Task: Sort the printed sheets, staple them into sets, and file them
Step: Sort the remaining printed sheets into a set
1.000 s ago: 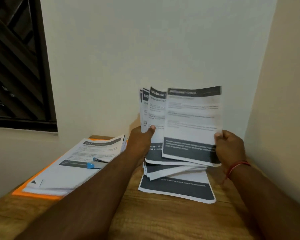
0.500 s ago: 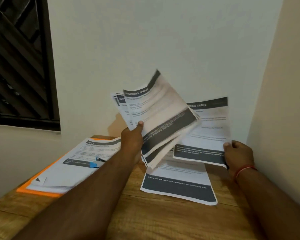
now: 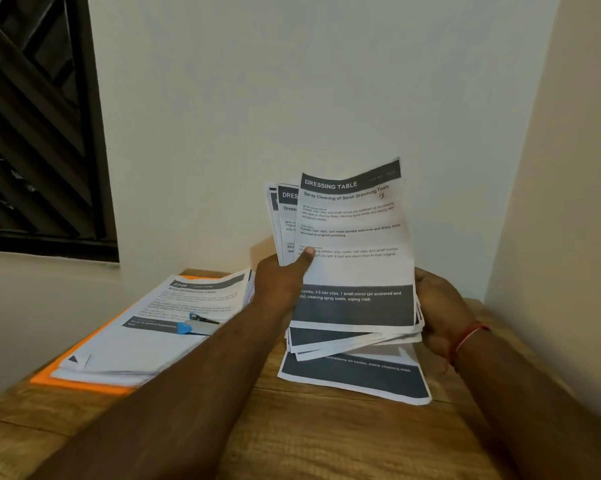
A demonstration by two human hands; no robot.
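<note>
I hold a fanned bundle of printed sheets (image 3: 356, 268) upright above the table, the front one headed "DRESSING TABLE". My left hand (image 3: 285, 282) grips the bundle's left edge, thumb pressed on the front page. My right hand (image 3: 437, 306) holds the bundle's lower right side from behind. Under the bundle a single printed sheet (image 3: 358, 379) with a dark band lies flat on the wood. At the left a second stack of printed sheets (image 3: 146, 327) rests on an orange folder (image 3: 74, 381), with a blue-handled stapler (image 3: 197, 323) lying on top of it.
The wooden table (image 3: 309, 438) fits into a corner, with a white wall behind and another close on the right. A dark window with a grille (image 3: 35, 126) is at the upper left. A red thread circles my right wrist.
The sheet held apart in my right hand has come back onto the front of the bundle. My left hand swung the tilted bundle upright again, and both hands now hold it together.
</note>
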